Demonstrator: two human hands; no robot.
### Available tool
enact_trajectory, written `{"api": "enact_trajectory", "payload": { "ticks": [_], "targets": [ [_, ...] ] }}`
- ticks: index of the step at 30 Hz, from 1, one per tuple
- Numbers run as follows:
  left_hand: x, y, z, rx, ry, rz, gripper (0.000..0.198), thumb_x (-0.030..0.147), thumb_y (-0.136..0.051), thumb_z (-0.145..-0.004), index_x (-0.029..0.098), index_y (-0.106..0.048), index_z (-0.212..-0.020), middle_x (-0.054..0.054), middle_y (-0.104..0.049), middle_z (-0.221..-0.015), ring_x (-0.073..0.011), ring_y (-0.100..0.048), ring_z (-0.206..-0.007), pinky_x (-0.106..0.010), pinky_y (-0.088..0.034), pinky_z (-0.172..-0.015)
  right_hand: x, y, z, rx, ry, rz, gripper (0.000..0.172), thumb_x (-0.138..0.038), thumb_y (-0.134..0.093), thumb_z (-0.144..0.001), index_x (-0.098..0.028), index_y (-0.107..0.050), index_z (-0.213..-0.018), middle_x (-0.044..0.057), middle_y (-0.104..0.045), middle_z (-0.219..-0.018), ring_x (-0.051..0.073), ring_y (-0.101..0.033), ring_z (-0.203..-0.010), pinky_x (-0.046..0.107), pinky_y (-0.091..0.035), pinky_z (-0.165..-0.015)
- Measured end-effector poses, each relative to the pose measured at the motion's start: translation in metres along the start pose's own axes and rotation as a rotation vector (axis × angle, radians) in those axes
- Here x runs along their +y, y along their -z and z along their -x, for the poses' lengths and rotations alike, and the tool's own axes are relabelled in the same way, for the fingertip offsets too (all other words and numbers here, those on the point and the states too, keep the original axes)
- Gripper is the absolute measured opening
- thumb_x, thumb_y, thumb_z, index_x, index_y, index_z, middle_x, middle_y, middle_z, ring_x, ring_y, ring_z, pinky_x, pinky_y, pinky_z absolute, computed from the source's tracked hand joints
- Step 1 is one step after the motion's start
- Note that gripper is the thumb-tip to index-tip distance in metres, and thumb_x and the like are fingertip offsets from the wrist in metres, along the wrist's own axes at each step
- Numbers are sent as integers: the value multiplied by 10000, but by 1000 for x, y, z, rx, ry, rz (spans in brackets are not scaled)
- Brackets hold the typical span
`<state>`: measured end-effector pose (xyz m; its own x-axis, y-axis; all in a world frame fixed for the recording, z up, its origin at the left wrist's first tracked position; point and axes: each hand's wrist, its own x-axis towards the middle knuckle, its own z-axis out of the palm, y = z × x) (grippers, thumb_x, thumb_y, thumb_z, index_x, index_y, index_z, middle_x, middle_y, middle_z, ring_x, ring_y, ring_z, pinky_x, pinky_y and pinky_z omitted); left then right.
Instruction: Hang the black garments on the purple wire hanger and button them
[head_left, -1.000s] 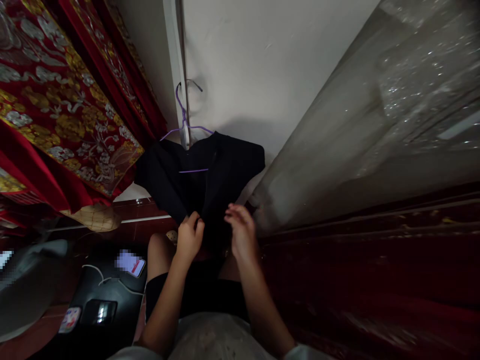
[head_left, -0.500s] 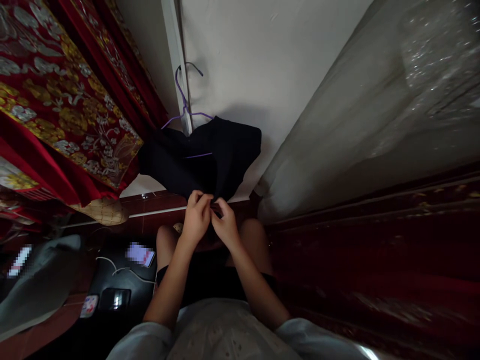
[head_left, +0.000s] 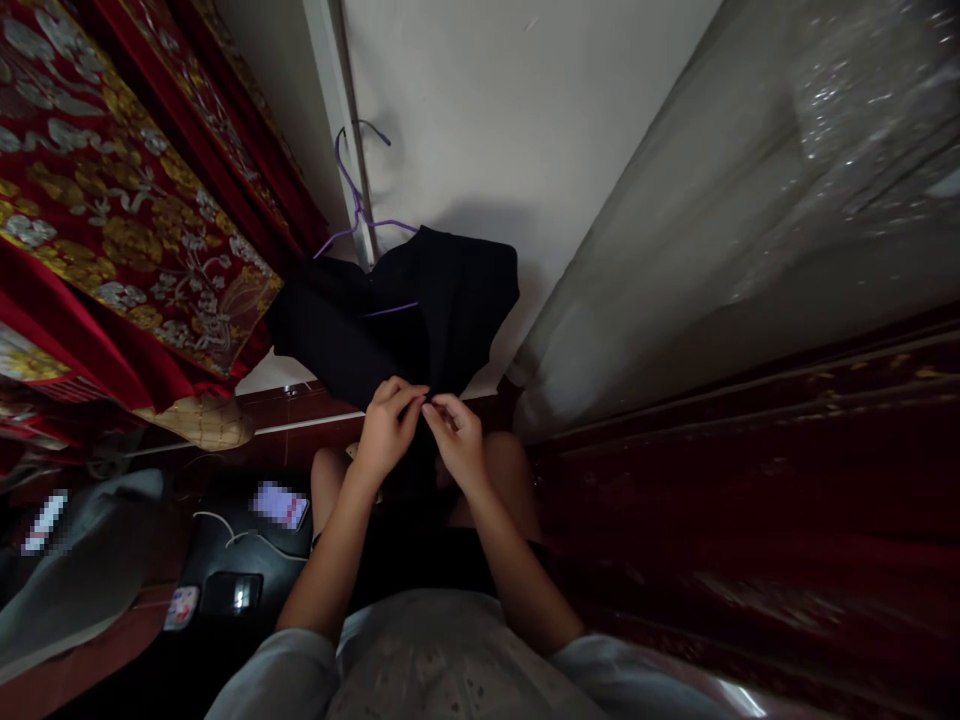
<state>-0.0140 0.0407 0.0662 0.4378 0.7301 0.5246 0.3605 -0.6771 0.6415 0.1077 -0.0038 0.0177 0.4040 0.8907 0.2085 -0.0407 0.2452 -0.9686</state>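
A black garment [head_left: 405, 310] hangs on a purple wire hanger [head_left: 352, 200] hooked to a white door frame. My left hand [head_left: 386, 430] and my right hand [head_left: 457, 440] meet at the garment's lower edge. Both pinch the dark cloth there, fingertips almost touching. What lies between the fingertips is too dark to make out beyond the cloth. My bare knees show just below the hands.
Red and gold patterned curtains [head_left: 112, 200] hang at the left. A phone [head_left: 281, 505] with a lit screen and a white cable lie on a dark surface at lower left. A dark red wooden panel [head_left: 750, 520] and a pale wall fill the right side.
My hands were apart a second ago; they have come together at the garment's lower edge and now pinch it. The view shifted slightly.
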Motion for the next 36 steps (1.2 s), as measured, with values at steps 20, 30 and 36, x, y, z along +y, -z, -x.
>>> {"api": "enact_trajectory", "payload": {
  "ticks": [20,30,36],
  "targets": [
    [-3,109,-171,-108,-465,-333,457,521,-359,-1106,213,-589,-1355,-116,-689,-1185,-306,-658,-1200,-503,-474,-1088,-53,18,-76,-84,246,230,387,-502,-679,-923,-246,-678,-1213,50,-730,-933,191,-671,-834,320,-528,-742],
    [2,77,-146,418,40,472,292,398,-709,-957,212,-652,-1174,-7,-609,-790,-190,-688,-836,-308,-538,-797,-117,-47,-159,-203,660,313,339,-519,-602,-1009,-214,-740,-958,25,-691,-838,166,-640,-794,297,-516,-808],
    [-11,43,-132,498,179,638,505,441,-711,-949,215,-566,-1376,32,-551,-697,-141,-587,-681,-276,-438,-683,-107,-54,-154,-145,672,323,314,-496,-553,-1037,-235,-725,-1003,32,-719,-940,173,-657,-864,289,-504,-823]
  ]
}}
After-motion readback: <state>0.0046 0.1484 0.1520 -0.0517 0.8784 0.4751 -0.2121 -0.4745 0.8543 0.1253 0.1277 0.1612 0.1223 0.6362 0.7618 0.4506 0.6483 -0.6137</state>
